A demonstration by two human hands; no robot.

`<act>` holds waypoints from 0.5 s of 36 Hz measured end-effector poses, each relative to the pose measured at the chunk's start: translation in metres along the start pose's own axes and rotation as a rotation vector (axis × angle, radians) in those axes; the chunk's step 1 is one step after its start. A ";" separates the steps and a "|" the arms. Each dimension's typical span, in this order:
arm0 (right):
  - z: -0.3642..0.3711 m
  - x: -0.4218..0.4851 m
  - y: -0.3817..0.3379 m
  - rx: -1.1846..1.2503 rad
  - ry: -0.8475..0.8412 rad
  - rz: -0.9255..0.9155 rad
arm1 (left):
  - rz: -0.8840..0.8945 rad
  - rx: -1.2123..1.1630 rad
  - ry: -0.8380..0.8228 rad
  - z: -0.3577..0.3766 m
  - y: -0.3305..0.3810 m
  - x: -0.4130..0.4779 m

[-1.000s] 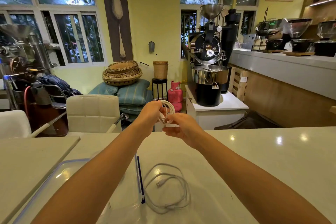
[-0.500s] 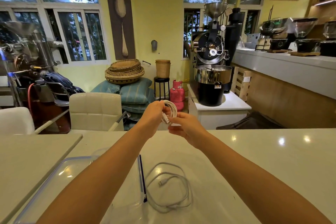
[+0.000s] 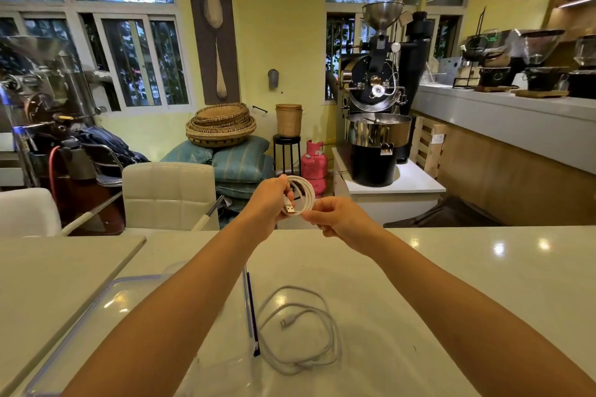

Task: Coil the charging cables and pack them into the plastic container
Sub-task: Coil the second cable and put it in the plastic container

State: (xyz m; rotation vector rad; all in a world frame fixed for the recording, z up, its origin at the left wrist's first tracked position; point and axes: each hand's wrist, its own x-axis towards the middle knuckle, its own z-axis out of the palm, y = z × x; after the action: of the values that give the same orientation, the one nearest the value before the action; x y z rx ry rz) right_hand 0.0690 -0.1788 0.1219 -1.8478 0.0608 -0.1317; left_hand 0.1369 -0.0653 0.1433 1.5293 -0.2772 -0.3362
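Cable (image 3: 310,193) unmoved; left hand (image 3: 267,203), right hand (image 3: 342,219) gripping

The white countertop (image 3: 467,284) is glossy, the clear rectangular plastic container (image 3: 129,300) shiny, the coiled white cable (image 3: 310,193) smooth-sheathed with a bright metal plug (image 3: 290,209), the round woven baskets (image 3: 222,129) rough.

Held both bare forearms stretched forward and angled inward, with the wrists close together out in front. Gripped the coiled cable (image 3: 305,192) in the left hand (image 3: 269,203), with fingers curled round the left side of the loop and the back of the hand turned up and outward. Pinched the lower right edge of the loop with the right hand (image 3: 340,219), just right of and slightly below the left hand, with knuckles up and the other fingers curled under. Held both hands raised, close together.
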 end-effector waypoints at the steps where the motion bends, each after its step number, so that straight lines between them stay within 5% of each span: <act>1: -0.001 0.001 0.000 -0.026 0.004 -0.005 | 0.001 0.008 -0.008 0.000 0.000 0.000; 18: -0.023 -0.002 -0.013 -0.531 0.183 -0.172 | 0.063 0.186 -0.012 0.004 -0.005 0.003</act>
State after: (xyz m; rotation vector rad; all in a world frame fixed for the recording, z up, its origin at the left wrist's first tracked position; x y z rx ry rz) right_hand 0.0641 -0.1964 0.1406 -2.3661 0.0690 -0.4395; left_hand 0.1381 -0.0705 0.1387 1.6981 -0.3742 -0.2756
